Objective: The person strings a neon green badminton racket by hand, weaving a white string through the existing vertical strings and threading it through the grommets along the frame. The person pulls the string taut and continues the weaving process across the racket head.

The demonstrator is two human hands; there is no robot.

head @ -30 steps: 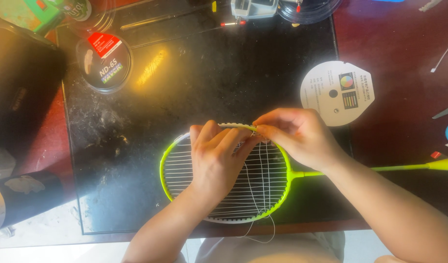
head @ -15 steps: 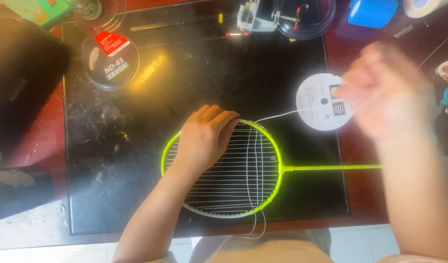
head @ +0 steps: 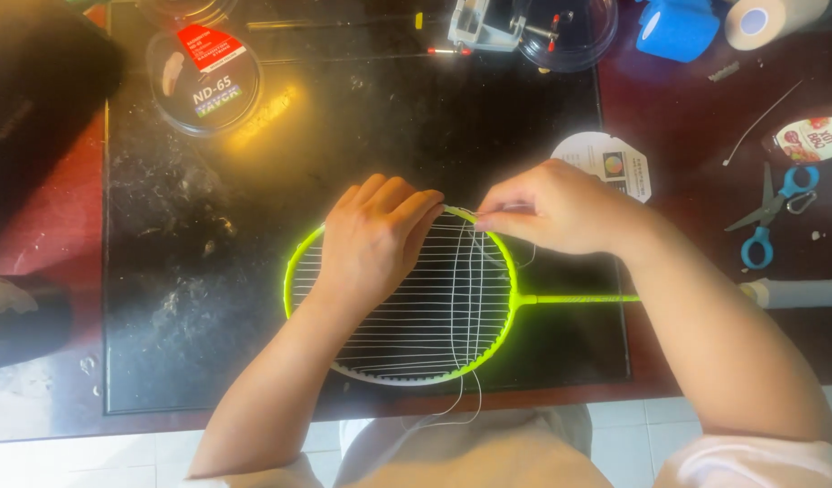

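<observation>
A neon yellow-green racket (head: pixel 488 334) lies flat on a black mat (head: pixel 253 226), its head partly strung with white string (head: pixel 434 307). My left hand (head: pixel 375 239) presses down on the upper left of the head, fingers over the top rim. My right hand (head: pixel 551 208) pinches the white string at the top rim, right next to my left fingertips. Loose string ends hang off the near table edge. The racket's thin shaft (head: pixel 583 298) runs right under my right forearm.
A round string package (head: pixel 203 77) sits at the far left of the mat, a white disc (head: pixel 610 163) behind my right hand. Blue-handled scissors (head: pixel 768 217), blue tape (head: pixel 673 27), a tan tape roll (head: pixel 759 18) and a metal tool (head: pixel 488 27) lie farther back.
My right hand, raised far to the right pulling string half a second ago, has come back to the top rim beside my left hand. The left hand stayed on the head.
</observation>
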